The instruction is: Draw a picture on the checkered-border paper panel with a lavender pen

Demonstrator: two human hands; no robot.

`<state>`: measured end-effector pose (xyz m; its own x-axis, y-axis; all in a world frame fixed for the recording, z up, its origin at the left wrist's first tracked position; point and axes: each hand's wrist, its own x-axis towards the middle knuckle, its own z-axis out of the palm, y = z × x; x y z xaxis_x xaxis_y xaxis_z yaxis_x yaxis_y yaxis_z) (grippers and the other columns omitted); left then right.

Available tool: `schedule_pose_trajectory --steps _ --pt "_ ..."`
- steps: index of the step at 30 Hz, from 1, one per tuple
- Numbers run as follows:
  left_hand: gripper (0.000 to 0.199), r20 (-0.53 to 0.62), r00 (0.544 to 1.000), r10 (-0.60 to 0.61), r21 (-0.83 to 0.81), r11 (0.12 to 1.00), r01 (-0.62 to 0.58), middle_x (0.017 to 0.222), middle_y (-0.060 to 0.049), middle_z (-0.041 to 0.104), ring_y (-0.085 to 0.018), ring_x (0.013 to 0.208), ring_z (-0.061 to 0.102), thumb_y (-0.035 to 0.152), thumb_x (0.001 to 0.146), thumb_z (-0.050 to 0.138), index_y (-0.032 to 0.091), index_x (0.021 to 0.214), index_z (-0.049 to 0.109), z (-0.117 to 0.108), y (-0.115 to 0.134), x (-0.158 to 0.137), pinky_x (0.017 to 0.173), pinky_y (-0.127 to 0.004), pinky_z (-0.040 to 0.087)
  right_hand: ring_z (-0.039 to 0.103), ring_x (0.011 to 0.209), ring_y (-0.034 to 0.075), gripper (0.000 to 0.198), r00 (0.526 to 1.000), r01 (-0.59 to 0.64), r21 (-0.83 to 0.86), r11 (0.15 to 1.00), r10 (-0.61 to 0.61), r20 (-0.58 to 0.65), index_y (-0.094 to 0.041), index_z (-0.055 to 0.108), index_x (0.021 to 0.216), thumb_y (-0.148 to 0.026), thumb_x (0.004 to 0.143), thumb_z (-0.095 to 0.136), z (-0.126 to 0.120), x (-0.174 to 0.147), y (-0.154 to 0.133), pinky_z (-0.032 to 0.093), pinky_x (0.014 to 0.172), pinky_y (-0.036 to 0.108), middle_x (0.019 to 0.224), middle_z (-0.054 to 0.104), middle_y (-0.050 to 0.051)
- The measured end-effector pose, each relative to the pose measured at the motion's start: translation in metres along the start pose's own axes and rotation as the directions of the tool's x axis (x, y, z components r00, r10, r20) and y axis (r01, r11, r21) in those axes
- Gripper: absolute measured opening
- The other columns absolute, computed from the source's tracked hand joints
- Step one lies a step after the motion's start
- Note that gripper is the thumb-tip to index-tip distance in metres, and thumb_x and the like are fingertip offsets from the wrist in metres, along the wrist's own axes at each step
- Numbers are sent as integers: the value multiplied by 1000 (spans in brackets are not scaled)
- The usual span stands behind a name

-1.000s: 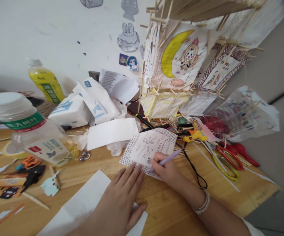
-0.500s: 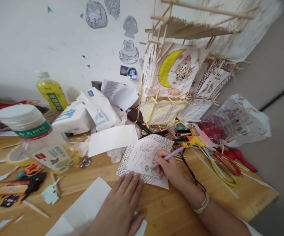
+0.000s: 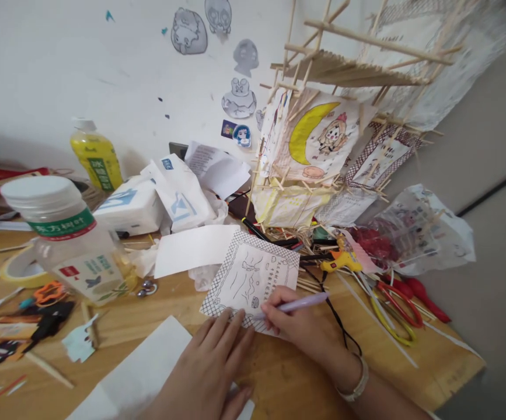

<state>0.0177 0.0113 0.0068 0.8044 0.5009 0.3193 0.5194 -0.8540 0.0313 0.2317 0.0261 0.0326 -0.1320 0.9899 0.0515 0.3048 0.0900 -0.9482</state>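
Observation:
A drawing on white paper point(image 3: 240, 274), with a cross-hatched border, line figures and handwritten characters, lies flat on the wooden table point(image 3: 147, 315). My right hand point(image 3: 285, 315) grips a light purple pen point(image 3: 305, 302), its tip low on the drawing near the bottom border. The fingertips of my left hand point(image 3: 217, 356) rest stretched out on the drawing's lower edge. Under my left hand and wrist is a blank white sheet point(image 3: 136, 364). Another blank strip of paper point(image 3: 191, 251) lies behind the drawing at its left.
On the left stand a clear bottle point(image 3: 77, 245) and a yellow drink bottle point(image 3: 97, 154), with tissue packs point(image 3: 132, 204) beside them. A stick frame point(image 3: 314, 140) hung with drawings rises behind. To the right are a yellow glue gun point(image 3: 341, 261), scissors point(image 3: 399, 312) and a plastic bag point(image 3: 428, 227).
My right hand has moved the pen down and left on the drawing, uncovering the written characters. The drawing has turned slightly. The camera view has shifted a little.

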Motion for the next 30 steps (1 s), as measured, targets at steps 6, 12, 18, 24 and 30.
schedule_pose_trajectory --steps 6,12,18,24,30 --pt "53 33 999 -6 8 1000 5 142 -14 46 -38 122 48 42 89 55 15 135 51 -13 2 3 94 -54 44 40 54 12 34 990 131 -270 954 -139 -10 -21 38 55 -27 86 49 6 0 11 32 53 25 53 39 -5" --pt "53 4 1000 10 12 1000 -10 140 -15 48 -38 122 48 42 90 54 14 135 51 -12 2 3 93 -53 43 38 54 12 33 987 162 -277 947 -162 23 -21 35 56 -26 87 47 4 2 5 28 52 25 54 36 -6" --pt "53 -4 1000 11 5 1000 -11 141 -14 48 -37 122 47 44 90 53 15 134 51 -13 2 3 94 -52 42 37 53 12 33 986 164 -299 940 -166 19 -22 31 57 -28 86 45 5 2 3 27 51 26 53 34 -6" --pt "54 -41 999 9 18 1000 -8 142 -13 47 -36 124 45 43 89 54 15 135 50 -5 1 0 96 -50 41 38 52 12 34 992 122 -299 946 -126 6 -22 32 54 -29 84 45 4 4 4 31 52 25 51 36 -5" --pt "56 -5 1000 -6 -5 1000 6 145 -12 42 -37 127 42 46 91 51 17 138 45 0 -1 -2 97 -53 40 41 53 14 33 992 121 -322 939 -126 6 -23 32 54 -28 83 44 6 5 4 32 54 27 51 38 -4"
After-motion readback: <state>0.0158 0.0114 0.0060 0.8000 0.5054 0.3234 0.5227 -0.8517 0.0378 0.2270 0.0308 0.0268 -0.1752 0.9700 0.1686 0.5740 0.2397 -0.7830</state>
